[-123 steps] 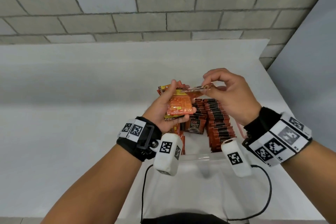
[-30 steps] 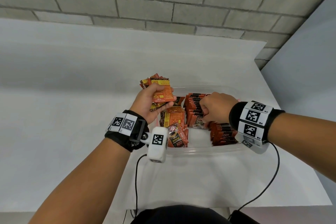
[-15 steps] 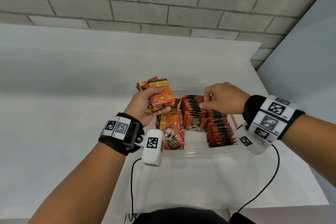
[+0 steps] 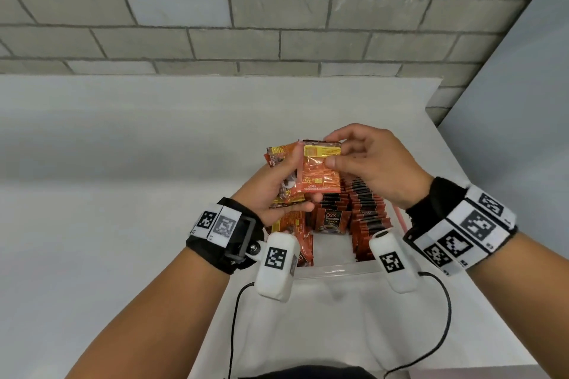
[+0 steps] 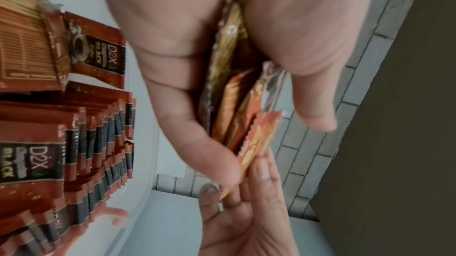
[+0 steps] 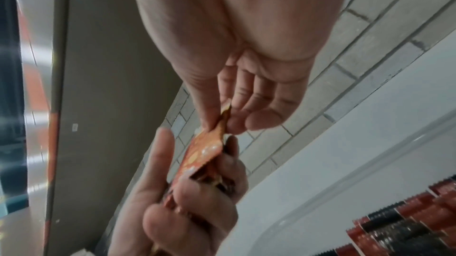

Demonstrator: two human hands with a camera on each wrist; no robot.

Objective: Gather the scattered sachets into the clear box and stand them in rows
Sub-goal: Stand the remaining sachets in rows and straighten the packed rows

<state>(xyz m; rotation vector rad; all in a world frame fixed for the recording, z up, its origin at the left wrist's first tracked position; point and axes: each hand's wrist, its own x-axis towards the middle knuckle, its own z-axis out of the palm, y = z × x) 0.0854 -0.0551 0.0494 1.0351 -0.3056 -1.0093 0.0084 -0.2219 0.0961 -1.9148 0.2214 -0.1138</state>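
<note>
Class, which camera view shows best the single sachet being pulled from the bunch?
The head view: the sachet faces the camera, pinched by the right hand above the left hand. Both wrist views show it only edge-on and blurred.

My white table point(image 4: 129, 194) runs back to the grey block wall point(image 4: 277, 24). Directly on it sits 1 clear box point(image 4: 335, 269), near its right edge.

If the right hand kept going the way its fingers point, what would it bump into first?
Probably the left hand, which grips a bundle of orange foil sachets. The right hand already pinches the front orange sachet there, though depth is hard to judge.
</note>
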